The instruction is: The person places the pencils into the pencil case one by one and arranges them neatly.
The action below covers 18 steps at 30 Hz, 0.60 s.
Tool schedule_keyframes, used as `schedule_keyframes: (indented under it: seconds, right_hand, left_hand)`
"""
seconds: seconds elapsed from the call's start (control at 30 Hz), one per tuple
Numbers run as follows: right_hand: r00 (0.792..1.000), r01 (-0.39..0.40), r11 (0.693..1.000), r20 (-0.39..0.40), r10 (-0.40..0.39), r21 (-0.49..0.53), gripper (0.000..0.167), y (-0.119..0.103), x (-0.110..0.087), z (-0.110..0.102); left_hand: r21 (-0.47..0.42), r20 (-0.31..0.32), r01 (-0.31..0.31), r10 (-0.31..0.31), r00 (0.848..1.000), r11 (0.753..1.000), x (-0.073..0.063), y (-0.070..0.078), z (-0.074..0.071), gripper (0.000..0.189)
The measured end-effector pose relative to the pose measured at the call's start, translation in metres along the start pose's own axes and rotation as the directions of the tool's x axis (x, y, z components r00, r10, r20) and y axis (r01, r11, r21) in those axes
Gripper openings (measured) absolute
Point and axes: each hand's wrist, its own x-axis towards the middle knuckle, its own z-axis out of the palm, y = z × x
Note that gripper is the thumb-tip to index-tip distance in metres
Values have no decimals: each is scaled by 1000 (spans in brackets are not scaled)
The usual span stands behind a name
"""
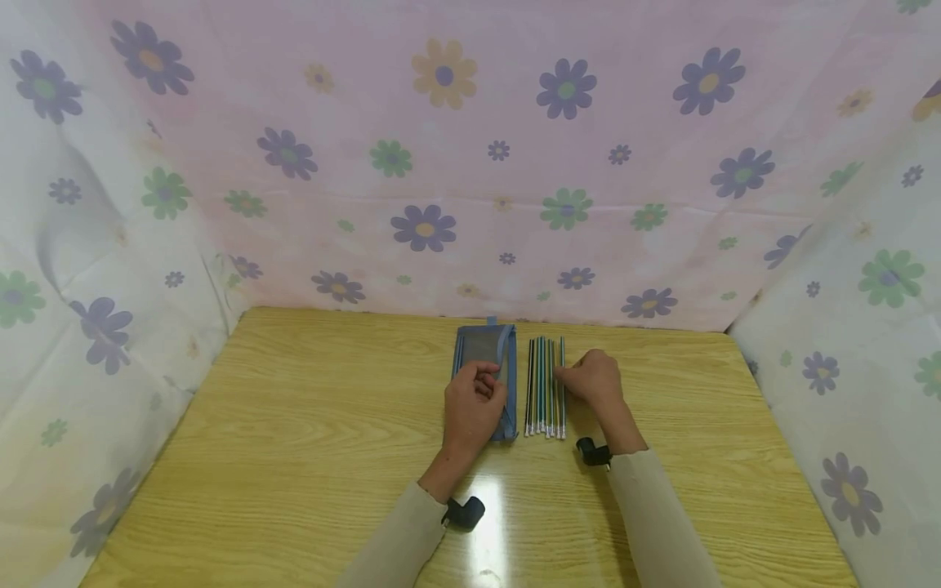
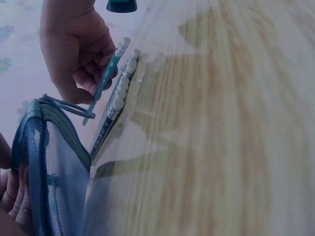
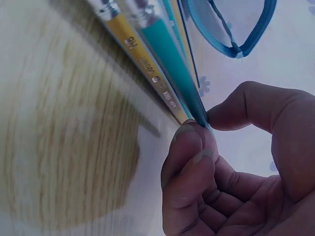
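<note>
A blue mesh zip pencil case [image 1: 481,343] lies upright on the wooden table, with dark pencils [image 1: 459,353] showing along its left side. My left hand [image 1: 474,408] holds its open edge, fingers curled behind the mesh in the left wrist view. Just right of the case, several striped pencils [image 1: 541,384] lie side by side, eraser ends towards me. At the right end of this row, my right hand [image 1: 595,380] pinches a teal pencil [image 3: 170,59] between thumb and fingertips. Its eraser end is raised above the others in the left wrist view. A yellow pencil [image 3: 142,64] lies right beside it.
The wooden table [image 1: 316,457] runs back to a flowered cloth [image 1: 507,188], which also hangs at both sides. A small black camera [image 1: 466,513] sits on the left wrist, another black camera [image 1: 592,452] on the right wrist.
</note>
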Motion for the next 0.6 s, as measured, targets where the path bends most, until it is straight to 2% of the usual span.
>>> schedule_keyframes:
  seconds: [0.23, 0.6]
  right_hand:
    - [998, 58, 998, -19, -57, 34, 44, -1, -6, -2]
    - [998, 60, 992, -2, -60, 115, 37, -6, -12, -1]
  left_hand:
    - [-8, 0, -6, 6, 1000, 1000, 0, -1, 0, 20]
    - [-5, -2, -1, 1, 1000, 1000, 0, -1, 0, 20]
